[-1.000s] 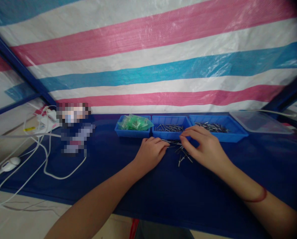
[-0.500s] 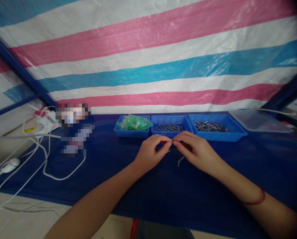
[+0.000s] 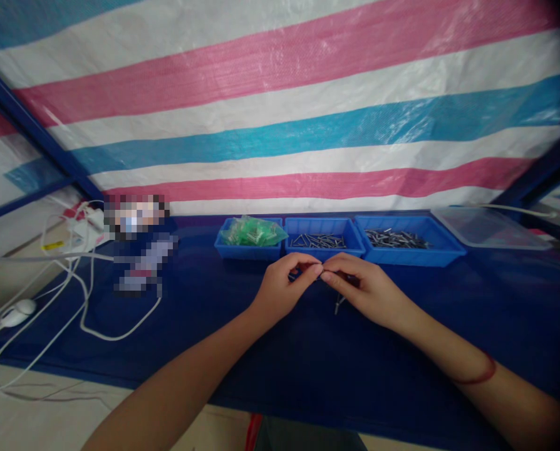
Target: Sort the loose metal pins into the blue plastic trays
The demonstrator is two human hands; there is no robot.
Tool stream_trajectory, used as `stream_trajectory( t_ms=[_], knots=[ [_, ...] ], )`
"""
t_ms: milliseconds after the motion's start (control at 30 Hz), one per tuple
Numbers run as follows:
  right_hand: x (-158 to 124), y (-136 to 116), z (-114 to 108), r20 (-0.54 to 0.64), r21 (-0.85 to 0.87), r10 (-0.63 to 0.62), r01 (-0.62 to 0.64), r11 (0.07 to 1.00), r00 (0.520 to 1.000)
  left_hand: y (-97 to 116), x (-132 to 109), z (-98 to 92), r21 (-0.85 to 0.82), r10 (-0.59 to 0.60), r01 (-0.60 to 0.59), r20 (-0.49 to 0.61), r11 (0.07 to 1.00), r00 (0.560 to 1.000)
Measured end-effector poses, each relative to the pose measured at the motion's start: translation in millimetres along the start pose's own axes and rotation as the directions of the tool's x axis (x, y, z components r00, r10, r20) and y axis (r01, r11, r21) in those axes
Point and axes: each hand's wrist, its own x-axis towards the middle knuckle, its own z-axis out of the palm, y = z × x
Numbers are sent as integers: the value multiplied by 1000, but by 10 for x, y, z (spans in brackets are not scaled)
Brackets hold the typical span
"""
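My left hand (image 3: 287, 285) and my right hand (image 3: 369, 287) meet at the fingertips above the blue table, in front of the middle bin. Thumb and forefinger of each are pinched together; whatever lies between them is too small to make out. Just under my right fingers a few loose metal screws or nails (image 3: 339, 305) lie on the table, partly covered by the hand. Behind the hands stand three blue bins: the left bin (image 3: 249, 252) holds a green plastic bag (image 3: 254, 232), the middle bin (image 3: 355, 237) and the right bin (image 3: 430, 255) hold thin metal fasteners (image 3: 395, 238).
A clear plastic lid (image 3: 489, 228) lies at the back right. White cables (image 3: 120, 338), a power strip (image 3: 89, 228) and a white plug-like piece (image 3: 21, 311) occupy the left side, beside blurred-out items. A striped tarp (image 3: 280, 138) hangs behind the table (image 3: 355, 376).
My right hand has shifted slightly left and down, its fingertips closer to my left hand's. My left hand has barely moved. The bins stay put.
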Motion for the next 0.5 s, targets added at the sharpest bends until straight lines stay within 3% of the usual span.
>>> stream_trajectory(
  t_ms=[233,500],
  knots=[
    [2,-3,9,3,-9,8,-8,1000,1000,1,-4,-10,-12,23,-23,-15,1000,1000],
    [10,1,-52,-174,4,95,-96,995,980,-27,15,-13,44,83,-82,-19,996,996]
  ],
)
